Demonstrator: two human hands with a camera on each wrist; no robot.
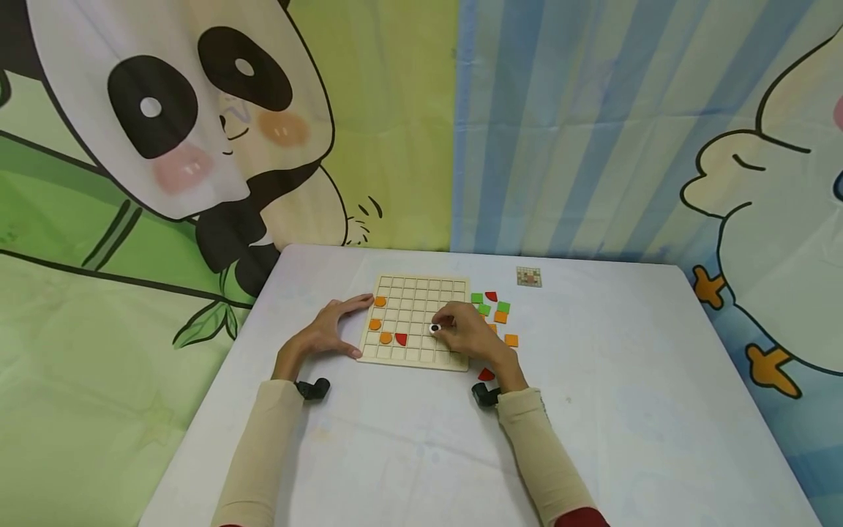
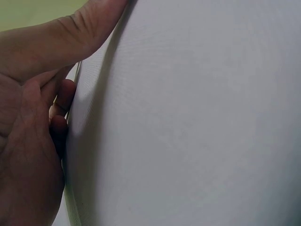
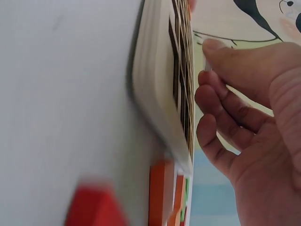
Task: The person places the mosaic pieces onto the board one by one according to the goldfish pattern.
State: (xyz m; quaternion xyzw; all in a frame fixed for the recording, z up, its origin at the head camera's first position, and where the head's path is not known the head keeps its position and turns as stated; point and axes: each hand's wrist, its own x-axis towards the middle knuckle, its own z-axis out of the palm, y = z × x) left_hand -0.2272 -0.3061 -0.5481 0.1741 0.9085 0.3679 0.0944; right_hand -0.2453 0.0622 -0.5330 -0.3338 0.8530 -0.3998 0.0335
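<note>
A pale wooden grid board (image 1: 421,293) lies flat on the table. Its left side is touched by my left hand (image 1: 326,329), thumb near the front corner and fingers extended further back. Over the board's right half, my right hand (image 1: 469,333) pinches a small white disc with a black centre (image 1: 435,329) between thumb and fingertips; only a thin pale sliver of it shows in the right wrist view. Orange round pieces (image 1: 386,338) and a red wedge piece (image 1: 401,339) sit on the board's left part. The left wrist view shows mostly white tablecloth beside the left hand (image 2: 33,117).
Green squares (image 1: 503,307), orange squares (image 1: 511,340) and red wedges (image 1: 486,375) lie right of the board, some partly hidden by the right hand. A small patterned card (image 1: 529,276) is at the back. A printed curtain (image 1: 560,132) hangs behind the white table (image 1: 632,410).
</note>
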